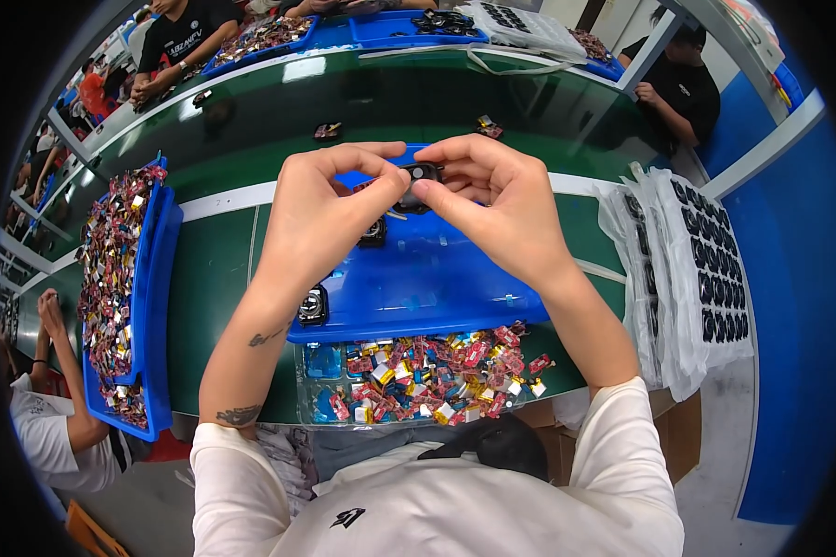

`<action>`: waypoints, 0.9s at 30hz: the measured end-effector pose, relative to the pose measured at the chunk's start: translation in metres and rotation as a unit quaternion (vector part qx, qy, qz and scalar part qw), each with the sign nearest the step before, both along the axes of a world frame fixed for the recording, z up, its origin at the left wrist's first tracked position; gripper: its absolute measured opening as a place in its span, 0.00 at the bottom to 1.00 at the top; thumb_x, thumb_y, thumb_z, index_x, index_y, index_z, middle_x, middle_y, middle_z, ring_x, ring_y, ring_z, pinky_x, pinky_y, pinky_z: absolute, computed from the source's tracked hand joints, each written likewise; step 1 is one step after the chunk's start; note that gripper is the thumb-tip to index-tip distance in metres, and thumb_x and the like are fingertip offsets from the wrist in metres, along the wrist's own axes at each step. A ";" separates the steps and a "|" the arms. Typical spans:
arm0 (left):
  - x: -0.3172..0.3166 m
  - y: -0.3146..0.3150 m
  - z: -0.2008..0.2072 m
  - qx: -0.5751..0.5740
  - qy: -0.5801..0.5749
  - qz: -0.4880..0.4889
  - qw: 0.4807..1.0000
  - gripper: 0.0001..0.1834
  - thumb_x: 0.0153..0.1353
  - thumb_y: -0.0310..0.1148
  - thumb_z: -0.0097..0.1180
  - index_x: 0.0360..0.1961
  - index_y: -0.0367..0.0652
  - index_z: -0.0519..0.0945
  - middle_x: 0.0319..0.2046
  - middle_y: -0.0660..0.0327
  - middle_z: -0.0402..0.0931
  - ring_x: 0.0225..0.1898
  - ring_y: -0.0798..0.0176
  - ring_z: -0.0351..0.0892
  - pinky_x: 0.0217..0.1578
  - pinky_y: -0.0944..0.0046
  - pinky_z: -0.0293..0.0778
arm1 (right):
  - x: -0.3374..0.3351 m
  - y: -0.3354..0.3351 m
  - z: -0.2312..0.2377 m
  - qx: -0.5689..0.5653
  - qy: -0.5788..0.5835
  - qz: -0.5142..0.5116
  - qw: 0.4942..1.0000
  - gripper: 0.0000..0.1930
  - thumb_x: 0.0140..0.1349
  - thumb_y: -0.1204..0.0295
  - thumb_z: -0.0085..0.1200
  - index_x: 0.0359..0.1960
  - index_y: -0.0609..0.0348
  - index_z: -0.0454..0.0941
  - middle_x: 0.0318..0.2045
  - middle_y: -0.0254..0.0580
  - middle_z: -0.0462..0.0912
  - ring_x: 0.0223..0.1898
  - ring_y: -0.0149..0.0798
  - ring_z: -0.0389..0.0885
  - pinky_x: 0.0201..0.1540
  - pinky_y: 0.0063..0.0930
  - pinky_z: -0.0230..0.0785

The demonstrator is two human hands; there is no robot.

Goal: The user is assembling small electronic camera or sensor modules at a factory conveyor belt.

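Note:
Over the far part of a blue plastic tray [437,278], both my hands pinch a small black rounded case [424,174] between them. My left hand [330,200] is closed at its left side with thumb and fingertips. From the right, my right hand [497,204] grips it, its thumb laid across the near face. The fingers partly hide the case. Below my left hand, a black watch-like case [372,234] rests on the tray. Another black case [313,305] lies at the tray's near left corner.
Near me, a clear tray [304,395] holds red circuit boards with small batteries. A long blue bin [163,306] full of similar boards stands left. White trays of black cases [711,265] are stacked right. Small assemblies [327,131] lie on the green belt [279,102]. Other people work around.

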State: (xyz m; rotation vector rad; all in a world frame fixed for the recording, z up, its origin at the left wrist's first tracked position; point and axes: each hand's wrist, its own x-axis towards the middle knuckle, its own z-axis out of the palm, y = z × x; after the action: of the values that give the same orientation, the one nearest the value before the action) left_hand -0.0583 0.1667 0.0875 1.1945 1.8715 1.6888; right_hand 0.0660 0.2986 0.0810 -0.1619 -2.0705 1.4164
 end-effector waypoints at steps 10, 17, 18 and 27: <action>0.005 0.002 0.000 0.016 0.011 0.011 1.000 0.07 0.56 0.26 0.60 0.30 0.31 0.83 0.43 0.51 0.80 0.37 0.70 0.78 0.38 0.71 0.75 | -0.004 0.000 -0.005 0.004 0.065 -0.034 0.997 0.06 0.57 0.77 0.58 0.36 0.65 0.78 0.27 0.39 0.83 0.29 0.25 0.81 0.31 0.16 0.73; 0.010 -0.003 0.010 0.034 0.033 0.039 0.998 0.10 0.56 0.27 0.62 0.37 0.32 0.82 0.34 0.58 0.82 0.35 0.72 0.79 0.39 0.72 0.74 | -0.001 0.005 0.004 -0.024 0.102 -0.066 0.992 0.05 0.56 0.79 0.58 0.34 0.66 0.78 0.28 0.38 0.83 0.30 0.23 0.80 0.31 0.15 0.72; 0.008 -0.002 0.008 0.042 0.062 0.050 0.996 0.10 0.57 0.28 0.62 0.38 0.33 0.82 0.31 0.59 0.81 0.34 0.73 0.79 0.39 0.73 0.73 | -0.001 0.005 0.004 -0.047 0.111 -0.068 0.990 0.05 0.56 0.79 0.59 0.33 0.66 0.78 0.28 0.38 0.83 0.30 0.23 0.80 0.32 0.15 0.72; 0.007 -0.005 0.010 -0.032 0.077 0.018 0.996 0.07 0.56 0.29 0.63 0.30 0.35 0.81 0.26 0.65 0.79 0.29 0.77 0.75 0.32 0.76 0.69 | -0.004 0.010 0.003 -0.088 0.104 -0.011 0.991 0.10 0.55 0.77 0.60 0.39 0.66 0.79 0.31 0.38 0.82 0.30 0.24 0.80 0.33 0.15 0.73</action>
State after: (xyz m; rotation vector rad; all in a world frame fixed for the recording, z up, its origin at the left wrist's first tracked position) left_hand -0.0509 0.1618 0.0977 1.3071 2.0330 1.5830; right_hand 0.0621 0.3084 0.0838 -0.1046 -1.7713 1.5338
